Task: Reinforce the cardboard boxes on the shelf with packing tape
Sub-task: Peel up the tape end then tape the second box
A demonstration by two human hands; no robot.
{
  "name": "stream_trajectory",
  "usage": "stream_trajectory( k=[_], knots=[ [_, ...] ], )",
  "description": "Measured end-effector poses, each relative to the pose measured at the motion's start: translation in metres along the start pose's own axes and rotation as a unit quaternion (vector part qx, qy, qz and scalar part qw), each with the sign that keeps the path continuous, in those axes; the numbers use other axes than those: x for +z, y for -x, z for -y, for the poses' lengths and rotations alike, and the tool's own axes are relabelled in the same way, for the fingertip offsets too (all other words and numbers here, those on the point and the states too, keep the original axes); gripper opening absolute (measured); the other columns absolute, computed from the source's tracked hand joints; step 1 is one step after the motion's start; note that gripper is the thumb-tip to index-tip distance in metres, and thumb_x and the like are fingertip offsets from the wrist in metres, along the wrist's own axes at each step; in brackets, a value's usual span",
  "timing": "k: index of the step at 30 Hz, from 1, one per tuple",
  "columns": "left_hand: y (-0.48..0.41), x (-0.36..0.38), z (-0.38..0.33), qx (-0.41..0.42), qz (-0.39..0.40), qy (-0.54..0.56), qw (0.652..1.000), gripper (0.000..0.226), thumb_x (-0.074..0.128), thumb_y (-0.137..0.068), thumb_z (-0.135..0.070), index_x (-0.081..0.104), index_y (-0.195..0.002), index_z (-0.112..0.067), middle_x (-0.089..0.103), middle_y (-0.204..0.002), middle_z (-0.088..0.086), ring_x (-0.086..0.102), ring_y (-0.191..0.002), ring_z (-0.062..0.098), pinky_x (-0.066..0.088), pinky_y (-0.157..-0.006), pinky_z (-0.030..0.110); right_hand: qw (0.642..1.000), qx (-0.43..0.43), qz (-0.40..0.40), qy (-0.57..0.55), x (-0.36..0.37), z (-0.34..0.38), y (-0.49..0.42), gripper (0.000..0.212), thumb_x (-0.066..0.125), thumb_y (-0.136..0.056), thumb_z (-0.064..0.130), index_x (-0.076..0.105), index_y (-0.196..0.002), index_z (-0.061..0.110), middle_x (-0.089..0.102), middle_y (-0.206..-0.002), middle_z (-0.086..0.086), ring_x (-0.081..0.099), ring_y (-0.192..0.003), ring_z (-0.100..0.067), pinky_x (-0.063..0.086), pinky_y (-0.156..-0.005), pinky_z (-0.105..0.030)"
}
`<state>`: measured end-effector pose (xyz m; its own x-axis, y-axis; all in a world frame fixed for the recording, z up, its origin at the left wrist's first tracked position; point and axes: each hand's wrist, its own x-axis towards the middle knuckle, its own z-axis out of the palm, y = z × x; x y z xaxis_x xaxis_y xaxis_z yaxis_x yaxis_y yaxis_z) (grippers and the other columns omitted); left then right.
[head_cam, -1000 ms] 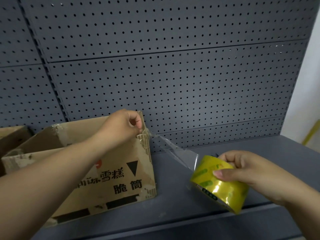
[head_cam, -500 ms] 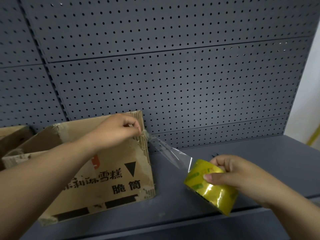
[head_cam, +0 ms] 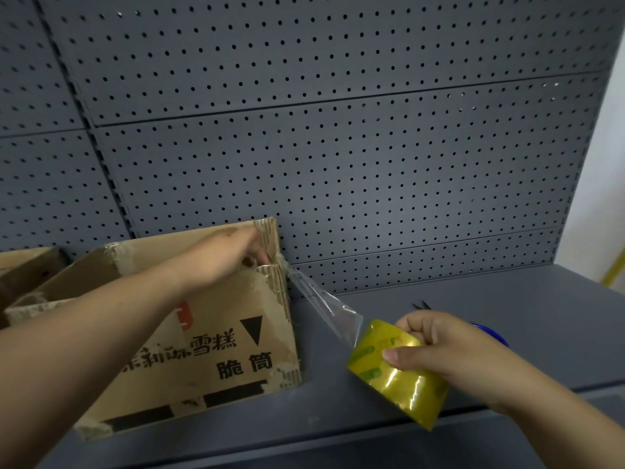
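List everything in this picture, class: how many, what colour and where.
shelf: one, grey, under everything
pegboard: one, grey, behind shelf
cardboard box: one, brown with black print, on shelf, left
second cardboard box: one, brown, far left, partly cut off
tape roll: one, yellowish, in right hand
tape strip: one, clear, stretched from box's top corner to roll
scissors: one pair, blue handle, black tips, on shelf behind right hand, mostly hidden
left hand: one, pinching tape strip at box corner
right hand: one, gripping tape roll

tape strip [head_cam: 324, 309] and cardboard box [head_cam: 209, 333] block left of the right hand [head_cam: 449, 357]; scissors [head_cam: 421, 304] just behind; bare shelf [head_cam: 548, 309] rightward.
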<state>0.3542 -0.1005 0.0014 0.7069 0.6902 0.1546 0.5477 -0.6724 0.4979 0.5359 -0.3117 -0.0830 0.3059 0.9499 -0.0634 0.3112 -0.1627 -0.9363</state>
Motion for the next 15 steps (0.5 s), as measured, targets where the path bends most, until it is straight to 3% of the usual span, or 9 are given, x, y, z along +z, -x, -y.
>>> stream_trajectory(
  k=[3,5,7,9,11,15],
  knots=[
    [-0.011,0.001,0.0,-0.028,0.043,-0.114,0.992,0.031,0.037,-0.097,-0.023,0.064,-0.084,-0.015,0.06,-0.1,0.005,0.055,-0.091,0.017,0.042,-0.081,0.029,1.0,-0.002,-0.002,0.015,0.003,0.0,0.0,0.018,0.075,-0.074,0.028,0.064,-0.082,0.016,0.071,-0.074,0.0,0.066,-0.067,-0.013,0.05,-0.065,-0.03],
    [-0.016,0.0,-0.001,-0.062,0.062,-0.134,0.987,0.024,0.043,-0.096,-0.019,0.063,-0.085,-0.01,0.058,-0.093,0.005,0.054,-0.084,0.017,0.042,-0.072,0.024,1.0,-0.001,-0.008,0.026,0.004,0.0,-0.001,0.013,0.073,-0.078,0.024,0.064,-0.083,0.015,0.072,-0.076,-0.001,0.067,-0.07,-0.014,0.051,-0.07,-0.035],
    [-0.02,0.002,0.001,-0.06,0.043,-0.126,0.989,0.018,0.048,-0.093,-0.017,0.064,-0.093,-0.008,0.061,-0.1,0.006,0.056,-0.09,0.018,0.043,-0.074,0.023,0.999,-0.001,-0.014,0.037,0.006,0.0,-0.001,0.013,0.073,-0.079,0.024,0.064,-0.084,0.015,0.072,-0.078,-0.002,0.068,-0.071,-0.016,0.052,-0.072,-0.037],
    [-0.018,0.005,0.003,-0.037,-0.023,-0.076,0.996,0.012,0.054,-0.09,-0.016,0.059,-0.1,-0.017,0.06,-0.105,0.002,0.057,-0.089,0.013,0.044,-0.07,0.022,0.999,0.0,-0.018,0.039,0.007,0.001,-0.001,0.014,0.072,-0.079,0.024,0.064,-0.085,0.014,0.073,-0.078,-0.002,0.067,-0.071,-0.015,0.052,-0.072,-0.036],
    [-0.013,0.007,0.001,0.013,-0.082,-0.054,0.995,0.01,0.051,-0.091,-0.018,0.057,-0.094,-0.025,0.058,-0.1,-0.006,0.055,-0.084,0.007,0.04,-0.063,0.018,0.999,0.0,-0.017,0.032,0.009,0.002,-0.002,0.015,0.072,-0.079,0.023,0.064,-0.087,0.012,0.073,-0.079,-0.002,0.068,-0.071,-0.016,0.053,-0.072,-0.036],
    [-0.002,0.013,-0.003,0.101,-0.085,-0.036,0.991,0.019,0.043,-0.095,-0.031,0.057,-0.083,-0.026,0.059,-0.086,-0.012,0.056,-0.08,0.004,0.041,-0.066,0.019,1.0,0.0,-0.009,0.016,0.011,0.002,0.0,0.019,0.073,-0.078,0.023,0.064,-0.089,0.01,0.073,-0.081,-0.006,0.068,-0.073,-0.02,0.053,-0.072,-0.037]
  ],
)
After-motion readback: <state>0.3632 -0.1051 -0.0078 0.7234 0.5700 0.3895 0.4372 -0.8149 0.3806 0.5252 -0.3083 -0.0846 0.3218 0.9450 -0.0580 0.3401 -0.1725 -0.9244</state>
